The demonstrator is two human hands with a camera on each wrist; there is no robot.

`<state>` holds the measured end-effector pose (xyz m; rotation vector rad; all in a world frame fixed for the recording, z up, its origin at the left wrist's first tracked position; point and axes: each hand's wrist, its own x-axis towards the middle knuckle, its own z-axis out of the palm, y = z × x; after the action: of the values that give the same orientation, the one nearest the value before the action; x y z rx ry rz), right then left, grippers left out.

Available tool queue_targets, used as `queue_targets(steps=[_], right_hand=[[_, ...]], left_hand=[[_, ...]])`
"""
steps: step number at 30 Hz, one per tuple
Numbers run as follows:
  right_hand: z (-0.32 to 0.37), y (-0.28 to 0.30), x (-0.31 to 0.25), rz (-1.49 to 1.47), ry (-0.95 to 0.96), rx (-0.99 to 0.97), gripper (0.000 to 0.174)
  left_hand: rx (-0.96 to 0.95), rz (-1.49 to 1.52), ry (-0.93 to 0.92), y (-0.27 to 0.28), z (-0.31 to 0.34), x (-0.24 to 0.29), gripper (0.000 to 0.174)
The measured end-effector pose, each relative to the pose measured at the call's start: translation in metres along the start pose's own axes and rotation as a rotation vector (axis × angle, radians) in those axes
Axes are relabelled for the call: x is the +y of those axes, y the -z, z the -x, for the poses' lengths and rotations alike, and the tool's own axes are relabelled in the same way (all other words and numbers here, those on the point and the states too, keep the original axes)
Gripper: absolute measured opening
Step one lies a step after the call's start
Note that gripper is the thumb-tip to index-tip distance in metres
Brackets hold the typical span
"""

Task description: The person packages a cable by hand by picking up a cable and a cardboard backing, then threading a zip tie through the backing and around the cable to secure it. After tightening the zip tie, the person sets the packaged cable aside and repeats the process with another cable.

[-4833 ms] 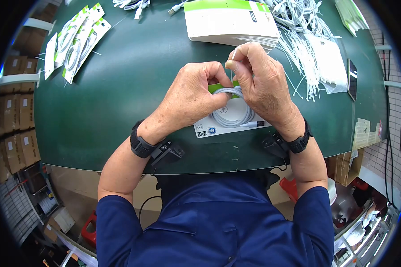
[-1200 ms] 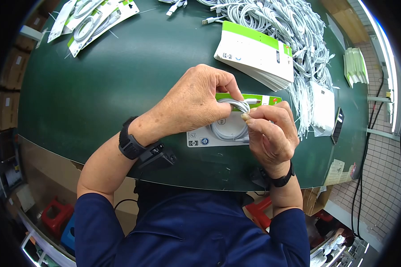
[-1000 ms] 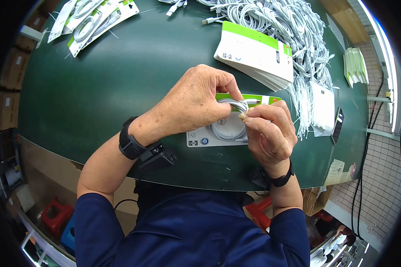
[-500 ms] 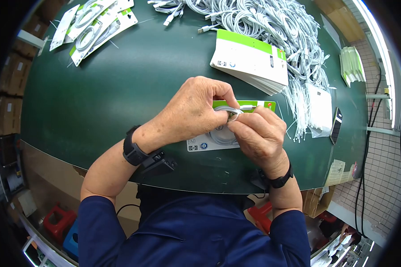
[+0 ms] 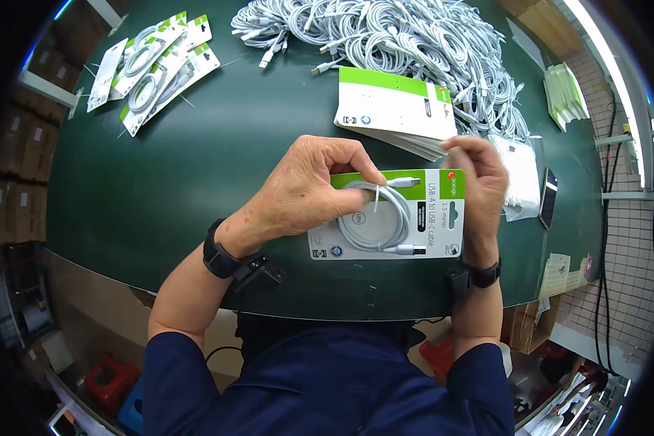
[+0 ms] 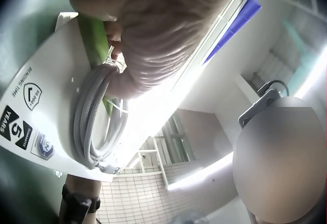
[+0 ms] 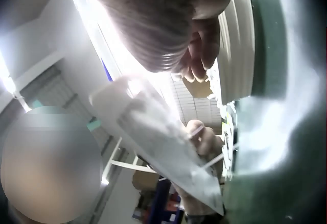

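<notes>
The left hand (image 5: 287,190) pinches a green and white card (image 5: 436,236) and the coiled grey cable (image 5: 405,218) on its front between thumb and fingers. A white tie (image 5: 377,198) crosses the coil near its top. In the left wrist view, the coil (image 6: 84,124) lies against the card (image 6: 53,76), beside the hand (image 6: 158,35). Right of the card, the blurred right hand (image 5: 479,182) has bent fingers near the corner of a card stack (image 5: 396,109). The right wrist view shows this hand (image 7: 168,25) apart from the held card (image 7: 163,142), with nothing visible in it.
A large heap of grey cables (image 5: 407,36) spans the table's back. Carded cables (image 5: 145,94) lie at the back left. A white bag (image 5: 517,182), a phone (image 5: 548,198) and more cards (image 5: 565,94) are on the right.
The right hand has let go at the tie and moved right, uncovering the card's right part and the coil. The left hand still pinches card and cable. The head view has shifted.
</notes>
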<state>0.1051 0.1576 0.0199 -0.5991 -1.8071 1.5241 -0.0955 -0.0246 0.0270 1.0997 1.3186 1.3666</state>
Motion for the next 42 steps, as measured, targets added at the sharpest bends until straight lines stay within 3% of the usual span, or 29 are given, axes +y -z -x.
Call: queue_targets(steps=[1,3,5,7,8,10,11,14,16,18,21,30,36,42], right_hand=[[0.003,-0.006,0.003,0.024,-0.028,-0.096,0.015],[0.001,-0.010,-0.001,0.294,0.198,-0.480,0.032],[0.026,-0.008,0.029,-0.457,-0.325,-0.490,0.045],[0.042,-0.006,0.054,-0.769,-0.476,-0.524,0.055],[0.045,-0.004,0.062,-0.703,-0.365,-0.576,0.058],[0.046,-0.010,0.052,-0.666,-0.318,-0.566,0.064],[0.048,-0.014,0.044,-0.695,-0.381,-0.505,0.066],[0.038,-0.018,0.047,-0.785,-0.355,-0.555,0.064],[0.026,-0.018,0.051,-0.607,-0.282,-0.624,0.057],[0.016,-0.014,0.042,-0.189,-0.225,-0.636,0.049],[0.013,-0.022,0.030,-0.181,-0.037,-0.621,0.038],[0.012,-0.021,0.030,0.119,0.129,-0.625,0.036],[0.008,-0.024,0.033,0.184,0.323,-0.599,0.031],[0.006,-0.026,0.030,0.237,0.382,-0.566,0.028]], left_hand=[[0.003,0.009,-0.004,0.000,0.000,0.000,0.018],[0.008,0.028,-0.011,0.000,0.000,-0.001,0.018],[0.012,0.026,-0.021,0.000,-0.001,-0.001,0.019],[0.017,0.025,-0.028,0.000,-0.001,-0.002,0.019],[0.019,0.024,-0.031,-0.001,-0.001,-0.003,0.019],[0.015,0.007,-0.026,-0.002,0.000,-0.002,0.020],[0.008,-0.011,-0.018,-0.002,0.000,0.001,0.020],[-0.007,-0.044,-0.016,-0.004,0.000,-0.002,0.021],[-0.014,-0.068,-0.016,-0.004,0.000,-0.005,0.021],[-0.020,-0.100,-0.013,-0.005,0.000,-0.005,0.022],[-0.018,-0.112,-0.017,-0.006,0.001,-0.005,0.022],[-0.014,-0.175,-0.043,-0.007,0.001,-0.003,0.020],[-0.025,-0.178,-0.043,-0.008,0.001,-0.004,0.022],[-0.027,-0.168,-0.079,-0.009,0.000,-0.005,0.022]])
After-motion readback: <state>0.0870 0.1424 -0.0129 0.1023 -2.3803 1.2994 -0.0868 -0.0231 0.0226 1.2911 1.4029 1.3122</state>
